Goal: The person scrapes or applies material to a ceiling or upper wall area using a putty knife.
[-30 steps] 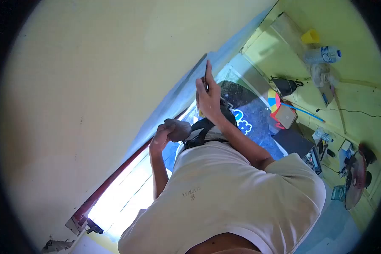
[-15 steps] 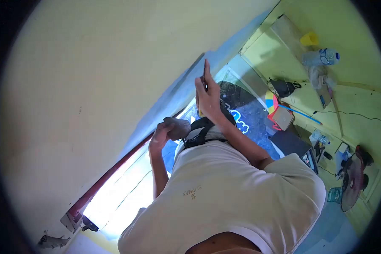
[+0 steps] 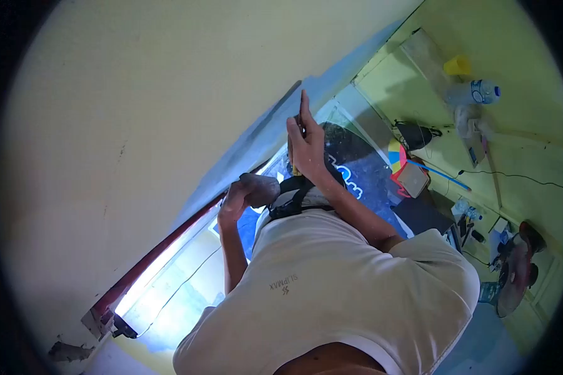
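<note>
My right hand (image 3: 308,149) is raised near the wall, index finger stretched along a thin, dark-edged tool (image 3: 303,131) seen almost edge-on. A yellow part of it shows below the palm. My left hand (image 3: 231,203), lower and to the left, is closed around a smooth grey lump (image 3: 261,190) in front of my waist; I cannot tell what it is made of. Beside the fingertips of my right hand, a dark grey streak (image 3: 281,103) runs along the blue band of the cream wall (image 3: 125,112). Black straps (image 3: 297,197) cross my waist between the hands.
A bright opening with a dark red frame (image 3: 144,269) lies below left. At right, a shelf (image 3: 422,50) holds a yellow cup (image 3: 458,65) and a plastic bottle (image 3: 475,92). A fan (image 3: 516,272) stands at lower right. A dark blue patterned surface (image 3: 366,162) lies beyond my right forearm.
The view has shifted slightly, so the shelf and fan sit a little differently. Both hands keep nearly the same pose and hold.
</note>
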Demonstrator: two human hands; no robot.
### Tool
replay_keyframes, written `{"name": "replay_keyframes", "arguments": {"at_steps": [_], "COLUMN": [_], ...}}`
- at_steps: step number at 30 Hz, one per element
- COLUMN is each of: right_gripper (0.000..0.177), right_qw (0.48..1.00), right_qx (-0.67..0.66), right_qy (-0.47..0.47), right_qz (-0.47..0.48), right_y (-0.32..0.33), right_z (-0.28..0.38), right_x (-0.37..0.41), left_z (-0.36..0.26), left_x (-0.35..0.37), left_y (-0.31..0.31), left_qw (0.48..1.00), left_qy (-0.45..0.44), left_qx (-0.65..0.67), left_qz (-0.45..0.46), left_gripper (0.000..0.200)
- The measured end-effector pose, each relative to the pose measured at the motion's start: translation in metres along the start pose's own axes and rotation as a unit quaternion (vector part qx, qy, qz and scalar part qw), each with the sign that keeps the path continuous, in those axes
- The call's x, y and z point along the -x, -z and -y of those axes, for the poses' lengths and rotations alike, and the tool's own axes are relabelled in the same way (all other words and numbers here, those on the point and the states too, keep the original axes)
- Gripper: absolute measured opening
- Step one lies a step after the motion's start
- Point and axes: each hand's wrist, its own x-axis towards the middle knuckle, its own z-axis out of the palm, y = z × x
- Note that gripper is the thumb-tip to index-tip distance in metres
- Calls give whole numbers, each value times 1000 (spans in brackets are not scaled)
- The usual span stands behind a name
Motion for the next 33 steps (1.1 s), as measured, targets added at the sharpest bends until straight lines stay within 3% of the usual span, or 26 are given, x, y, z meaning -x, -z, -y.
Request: {"name": "replay_keyframes", "arguments": {"at_steps": [4, 9, 11, 14, 17, 22, 25, 26, 29, 33], "right_gripper": [67, 68, 68, 68, 68, 69, 69, 73, 72, 72], "right_qw": [998, 1000, 999, 998, 990, 996, 992, 992, 994, 989], "right_qx": [-55, -12, -21, 56, 100, 90, 110, 122, 99, 145], "right_qy": [14, 19, 16, 24, 95, 25, 63, 2, -27, 9], "right_qz": [-17, 9, -27, -17, -20, -1, -4, -39, -35, -21], "right_y": [-2, 4, 3, 8, 11, 19, 20, 22, 21, 28], "right_z": [4, -2, 0, 0, -17, -2, -3, -1, 7, -3], "right_x": [-10, -7, -12, -4, -10, -9, -19, -23, -18, -24], "left_z": [-9, -8, -10, -7, -7, -3, -7, -10, -1, -3], "left_x": [-1, 1, 1, 4, -1, 0, 0, 3, -1, -2], "left_y": [-4, -8, -10, -11, -8, -14, -18, -19, -12, -15], "left_qw": [999, 1000, 1000, 1000, 999, 999, 999, 999, 999, 997], "left_qy": [37, 16, 21, 17, 23, 21, 1, -8, -12, -30], "left_qx": [13, 20, 20, 21, 26, 42, 42, 49, 33, 63], "left_qz": [9, -4, -11, -11, 1, -16, -12, -3, -13, -27], "left_gripper": [22, 21, 22, 26, 26, 24, 23, 23, 24, 23]}}
